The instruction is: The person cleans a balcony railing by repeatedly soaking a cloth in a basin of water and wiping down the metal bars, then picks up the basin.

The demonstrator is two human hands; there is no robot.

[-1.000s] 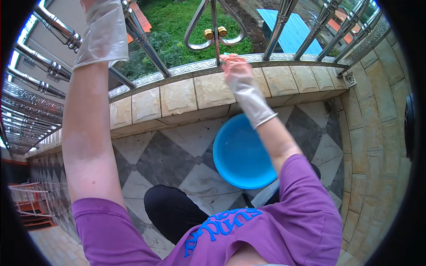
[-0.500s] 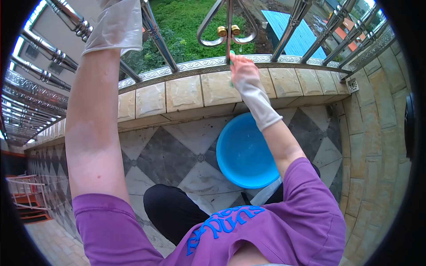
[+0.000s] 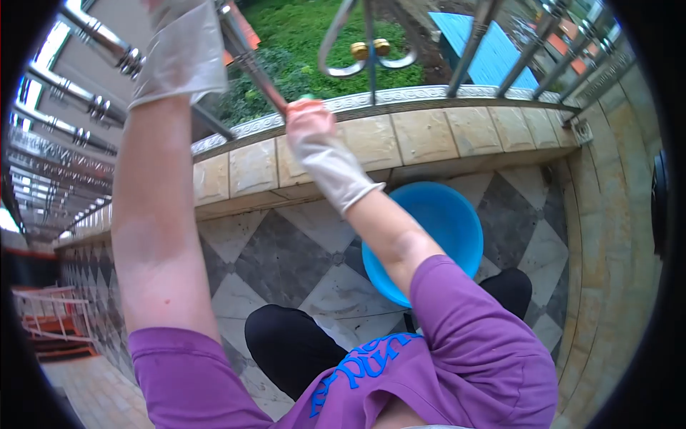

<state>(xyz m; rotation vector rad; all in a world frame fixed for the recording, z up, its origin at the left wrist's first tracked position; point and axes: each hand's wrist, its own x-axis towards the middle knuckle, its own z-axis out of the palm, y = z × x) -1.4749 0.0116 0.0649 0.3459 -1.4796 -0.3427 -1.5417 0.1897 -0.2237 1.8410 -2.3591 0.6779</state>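
Note:
My right hand [image 3: 309, 123], in a translucent glove, is closed at the foot of a metal baluster [image 3: 250, 61], just above the patterned bottom rail [image 3: 350, 102]. A bit of green shows at its fingertips, too small to make out fully. My left arm reaches up to the top left edge, where the gloved left hand [image 3: 168, 18] is mostly cut off and its fingers are out of view. Below my right forearm, a blue basin [image 3: 457, 222] stands on the checkered floor, partly covered by the arm.
A tiled ledge [image 3: 425, 136] runs under the railing. A stone-tiled wall [image 3: 607, 214] stands at the right. My knees are near the basin. A pale rack [image 3: 53, 314] is at the far left. Grass and a blue roof [image 3: 486, 50] lie beyond the railing.
My right hand has moved left along the bottom rail, from the central scrolled bar to the baluster left of it. My left arm stays raised. The view has shifted slightly.

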